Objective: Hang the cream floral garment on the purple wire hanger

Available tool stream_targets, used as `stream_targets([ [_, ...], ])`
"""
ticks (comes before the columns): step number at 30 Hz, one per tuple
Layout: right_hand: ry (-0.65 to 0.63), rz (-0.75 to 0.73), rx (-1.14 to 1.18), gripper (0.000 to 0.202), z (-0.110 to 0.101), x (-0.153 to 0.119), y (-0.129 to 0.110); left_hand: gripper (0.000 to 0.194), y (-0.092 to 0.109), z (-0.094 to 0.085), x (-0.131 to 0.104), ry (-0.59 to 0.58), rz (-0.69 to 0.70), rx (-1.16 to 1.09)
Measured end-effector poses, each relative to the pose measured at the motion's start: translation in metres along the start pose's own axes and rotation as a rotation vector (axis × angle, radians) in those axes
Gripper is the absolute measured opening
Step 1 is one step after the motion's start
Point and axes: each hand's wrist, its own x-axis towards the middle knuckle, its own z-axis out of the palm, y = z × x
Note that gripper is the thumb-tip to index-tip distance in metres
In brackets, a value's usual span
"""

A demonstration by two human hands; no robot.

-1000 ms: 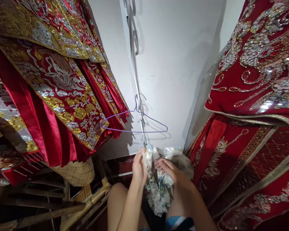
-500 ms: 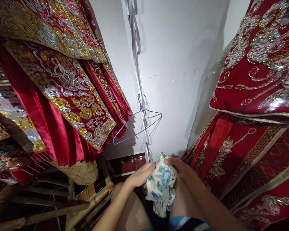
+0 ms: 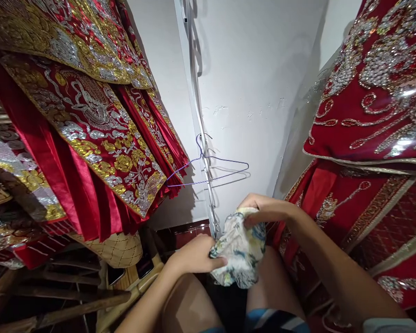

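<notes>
A crumpled white cloth [image 3: 241, 247] with a blue, green and yellow floral print is bunched up above my lap. My left hand [image 3: 201, 254] grips its lower left edge, thumb on top of the fabric. At its upper right, my right hand [image 3: 263, 208] holds the cloth with the fingers partly hidden behind it. Beyond both hands, a thin purple hanger [image 3: 225, 160] hangs bare on a white metal rack [image 3: 194, 78] against the wall.
Red embroidered garments with gold and silver trim [image 3: 107, 134] hang at the left. More red beaded garments [image 3: 367, 129] hang close on the right. A bamboo chair or frame [image 3: 138, 289] stands at the lower left, with phone-like dark objects on it.
Both hands have shifted and the cloth is spread wider. My right hand has moved up and is more bent at the wrist. The hanger has swung, its right end now reaching farther right.
</notes>
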Motion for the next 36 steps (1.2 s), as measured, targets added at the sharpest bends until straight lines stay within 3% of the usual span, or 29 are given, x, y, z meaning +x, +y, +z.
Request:
stream_targets([
  [3, 0.265, -0.132, -0.035, 0.018, -0.01, 0.004, 0.004, 0.02, -0.01, -0.019, 0.002, -0.136, 0.031, 0.252],
  [6, 0.408, -0.192, -0.043, 0.012, -0.017, 0.014, 0.016, 0.013, -0.017, -0.036, 0.001, -0.178, -0.061, 0.404],
  [8, 0.477, -0.211, -0.074, 0.02, -0.021, 0.025, 0.027, 0.016, -0.018, -0.04, -0.002, -0.199, -0.096, 0.325],
  [10, 0.575, -0.249, -0.14, 0.025, -0.024, 0.04, 0.038, 0.018, -0.014, -0.039, -0.008, -0.22, -0.101, 0.104],
  [13, 0.704, -0.344, -0.249, 0.026, -0.025, 0.07, 0.049, 0.031, -0.002, -0.031, -0.016, -0.117, -0.083, -0.201],
  [16, 0.742, -0.383, -0.336, 0.041, -0.024, 0.106, 0.057, 0.036, 0.014, -0.027, -0.021, 0.024, -0.04, -0.285],
  [18, 0.703, -0.307, -0.385, 0.045, -0.024, 0.128, 0.061, 0.044, 0.02, -0.028, -0.02, 0.076, -0.005, -0.302],
  [21, 0.632, -0.125, -0.452, 0.028, -0.026, 0.145, 0.069, 0.048, 0.016, -0.037, -0.016, 0.147, 0.026, -0.253],
  [25, 0.738, -0.065, -0.566, 0.019, -0.032, 0.127, 0.076, 0.029, -0.006, -0.059, -0.014, 0.162, 0.016, 0.1],
  [30, 0.761, -0.105, -0.641, 0.022, -0.037, 0.082, 0.077, 0.034, -0.037, -0.081, -0.018, -0.039, -0.095, 0.808],
  [33, 0.753, -0.11, -0.607, 0.024, -0.033, 0.068, 0.075, 0.03, -0.046, -0.084, -0.018, -0.079, -0.184, 0.956],
  [36, 0.761, -0.131, -0.531, 0.023, -0.029, 0.061, 0.072, 0.027, -0.042, -0.087, -0.011, 0.046, -0.179, 0.992],
])
